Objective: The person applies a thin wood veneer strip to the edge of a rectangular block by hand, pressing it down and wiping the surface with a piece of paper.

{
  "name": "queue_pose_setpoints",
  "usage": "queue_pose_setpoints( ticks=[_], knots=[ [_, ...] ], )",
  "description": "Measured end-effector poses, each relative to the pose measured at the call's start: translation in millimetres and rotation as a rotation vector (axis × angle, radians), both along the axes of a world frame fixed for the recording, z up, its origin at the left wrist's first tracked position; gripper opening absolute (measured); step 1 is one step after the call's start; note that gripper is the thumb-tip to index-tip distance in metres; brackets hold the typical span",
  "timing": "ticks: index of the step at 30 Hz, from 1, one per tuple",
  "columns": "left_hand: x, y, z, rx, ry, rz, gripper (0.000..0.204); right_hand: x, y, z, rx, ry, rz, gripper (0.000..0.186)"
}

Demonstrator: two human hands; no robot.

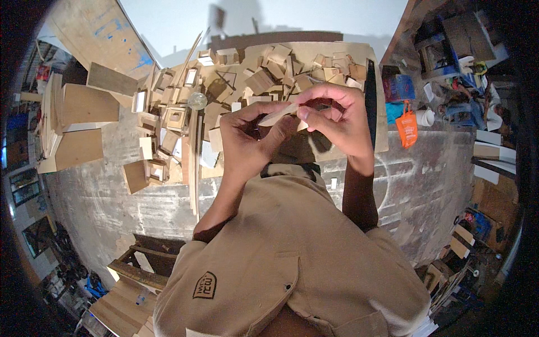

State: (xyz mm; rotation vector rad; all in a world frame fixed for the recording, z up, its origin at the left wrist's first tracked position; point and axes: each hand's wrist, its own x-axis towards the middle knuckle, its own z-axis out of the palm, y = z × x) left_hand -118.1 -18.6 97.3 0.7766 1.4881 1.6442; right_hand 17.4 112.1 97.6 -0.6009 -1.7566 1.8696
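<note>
In front of my chest, both hands come together over the near side of a low board. A thin pale strip [276,116], of wood or paper, I cannot tell which, runs between them. My left hand [251,135] pinches one end between thumb and fingers. The fingertips of my right hand [339,119] are closed on its other end, partly covering it. Just beyond them, many small wooden box-like pieces [260,82] lie heaped on the tan board [375,147].
Long thin wooden strips [194,160] lie left of my left hand, with a clear round container [197,100] beside them. Stacked panels [84,105] stand farther left. An orange bag [406,129] and a white cup [426,117] sit on the right. A wooden bench [126,303] is at lower left.
</note>
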Motion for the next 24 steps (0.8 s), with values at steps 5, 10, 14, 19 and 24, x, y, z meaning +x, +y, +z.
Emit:
queue_pose_setpoints(
  ticks=[5,10,14,19,24],
  knots=[
    [-1.7,1.5,-3.1,-0.007,-0.071,0.024,0.020,-4.0,-1.4,-2.1,0.000,-0.035,-0.006,0.016],
    [-1.9,-1.1,-6.0,0.041,-0.083,0.069,0.019,-5.6,-5.5,1.6,0.015,0.013,0.029,0.022],
    [-0.7,-0.6,-0.5,0.044,-0.111,0.102,0.019,-6.0,-5.8,-7.8,0.100,0.076,0.006,0.024],
    [-4.6,-4.2,-2.4,0.052,-0.030,0.056,0.018,-3.4,-1.3,-6.0,0.037,0.085,0.060,0.018],
    [2.1,-3.4,-2.6,0.071,-0.026,0.114,0.016,-2.9,1.7,-7.1,0.019,0.082,0.092,0.017]
  ],
)
